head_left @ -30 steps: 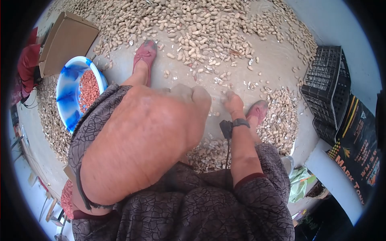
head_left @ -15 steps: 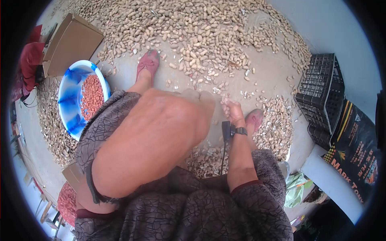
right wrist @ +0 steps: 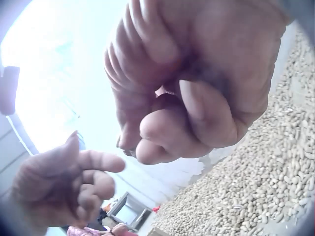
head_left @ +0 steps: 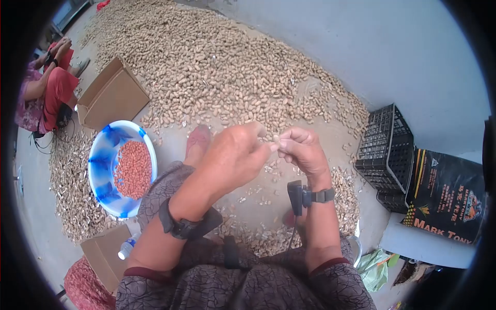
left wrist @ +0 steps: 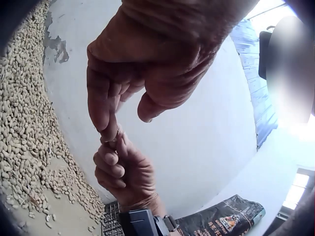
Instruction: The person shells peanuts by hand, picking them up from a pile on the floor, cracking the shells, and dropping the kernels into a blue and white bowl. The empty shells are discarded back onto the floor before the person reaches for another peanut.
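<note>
In the head view, my left hand and right hand meet at the fingertips above the floor. The right hand's thumb and forefinger pinch what looks like a peanut, mostly covered by fingers. The right wrist view shows the right hand with its fingers curled in tightly. Seen from the left wrist, the left hand reaches its fingers down to the right fingertips, its thumb standing apart. A blue-and-white basin holding reddish shelled peanuts stands by the left leg.
Unshelled peanuts cover the floor ahead, up to the wall. Empty shells lie at left and between the feet. Around me are a cardboard box, black crates, a printed black bag and another person seated at far left.
My left hand has dropped away from close to the camera and now meets the right hand, which has come up a little. The head view has tilted up, showing more of the wall and the other person.
</note>
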`<state>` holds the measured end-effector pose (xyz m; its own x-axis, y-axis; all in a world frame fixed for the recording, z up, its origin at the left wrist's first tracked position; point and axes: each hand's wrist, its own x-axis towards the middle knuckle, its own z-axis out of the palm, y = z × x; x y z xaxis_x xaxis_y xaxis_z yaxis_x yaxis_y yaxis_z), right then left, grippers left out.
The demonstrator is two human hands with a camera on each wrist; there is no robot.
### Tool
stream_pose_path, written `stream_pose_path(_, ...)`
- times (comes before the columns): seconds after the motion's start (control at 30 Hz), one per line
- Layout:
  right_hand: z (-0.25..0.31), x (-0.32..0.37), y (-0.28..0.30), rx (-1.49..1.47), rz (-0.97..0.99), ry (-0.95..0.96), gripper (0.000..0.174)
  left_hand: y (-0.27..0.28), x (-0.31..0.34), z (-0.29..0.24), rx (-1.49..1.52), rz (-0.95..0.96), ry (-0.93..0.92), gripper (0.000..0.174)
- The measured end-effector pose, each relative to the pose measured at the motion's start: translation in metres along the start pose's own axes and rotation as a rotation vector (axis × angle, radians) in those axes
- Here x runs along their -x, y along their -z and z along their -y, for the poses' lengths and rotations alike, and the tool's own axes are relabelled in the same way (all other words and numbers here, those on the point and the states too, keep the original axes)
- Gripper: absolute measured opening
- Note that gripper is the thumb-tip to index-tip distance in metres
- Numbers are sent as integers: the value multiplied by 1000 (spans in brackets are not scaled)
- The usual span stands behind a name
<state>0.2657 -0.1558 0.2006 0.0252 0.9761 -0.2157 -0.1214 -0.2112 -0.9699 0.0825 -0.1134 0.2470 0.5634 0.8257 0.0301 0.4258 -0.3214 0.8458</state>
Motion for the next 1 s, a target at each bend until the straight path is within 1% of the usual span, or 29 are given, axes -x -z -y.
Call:
stream_pose_path(0.03,20,4,-4,77,53,-40,10,2,0,-2,75,42,30,23)
stream_pose_path(0.07,30,6,-10,86,52,-25,10,6,0,-4,74,34,15,23)
stream_pose_path(0.13,43,10,-19,270,107,39,9,10,0,-8,249,151,73,19)
stream_pose_path(0.17,49,12,-23,331,92,49,7,11,-1,-7,249,150,57,19)
stream_pose_path(0.23,64,21,-30,349,77,41,7,13,-3,-4,506,164,71,15)
stream_pose_path(0.27,70,25,-33,359,67,27,7,15,-3,-6,504,164,56,15)
stream_pose_path(0.3,73,28,-36,364,59,40,7,17,-3,-9,612,167,99,13)
stream_pose_path(0.33,75,33,-40,268,9,60,7,19,-2,-11,720,173,143,12)
stream_pose_path(0.37,76,37,-42,168,-40,81,9,18,-1,-12,716,179,129,12)
stream_pose_path(0.43,71,43,-41,169,-89,87,10,11,-2,-8,809,262,118,12)
stream_pose_path(0.5,68,50,-39,165,-139,90,11,2,-1,-6,810,309,95,12)
stream_pose_path(0.53,67,55,-38,130,-165,62,11,-2,1,-7,819,347,88,12)
stream_pose_path(0.67,60,66,-31,29,-239,4,11,-13,6,-15,716,396,109,13)
stream_pose_path(0.8,47,68,-24,-34,-274,-7,10,-20,6,-15,704,415,95,15)
stream_pose_path(0.87,43,70,-23,-76,-260,10,8,-21,6,-17,610,389,87,16)
stream_pose_path(1.0,44,76,-26,-116,-286,29,7,-20,2,-23,564,422,118,17)
